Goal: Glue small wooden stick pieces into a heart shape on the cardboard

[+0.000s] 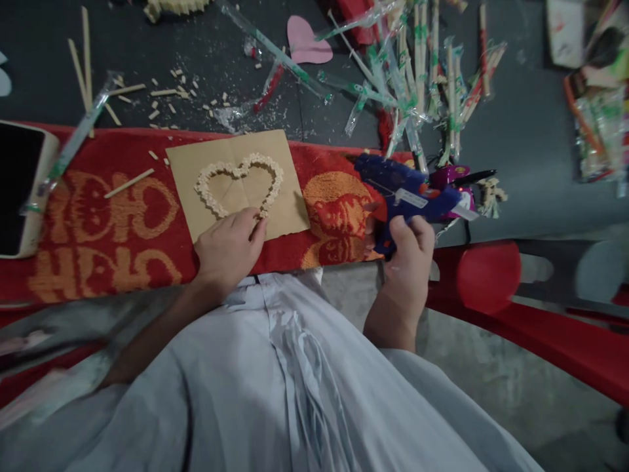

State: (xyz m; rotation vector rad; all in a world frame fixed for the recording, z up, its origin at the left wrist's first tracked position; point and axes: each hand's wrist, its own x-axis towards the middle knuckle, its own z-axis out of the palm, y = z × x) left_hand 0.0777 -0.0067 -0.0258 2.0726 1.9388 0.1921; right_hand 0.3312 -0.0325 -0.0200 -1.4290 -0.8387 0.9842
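Note:
My right hand (407, 269) is wrapped round the handle of a blue hot glue gun (400, 187), over the right part of a red and orange towel (98, 255). My left hand (230, 244) rests on the lower edge of a brown card (191, 167). Its thumb and fingers come together at the bottom of a heart outline (272, 172) built from small pale stick pieces. Whatever lies between those fingertips is too small to make out. The heart's lower tip is partly hidden by the hand.
Cut stick bits (183, 92) and crumbs litter the dark table behind the card. Plastic-wrapped chopsticks (417, 59) pile up at the back right. A pink paper heart (307, 40) lies among wrappers. A phone (22, 190) sits at left, a purple object (449, 187) beside the glue gun.

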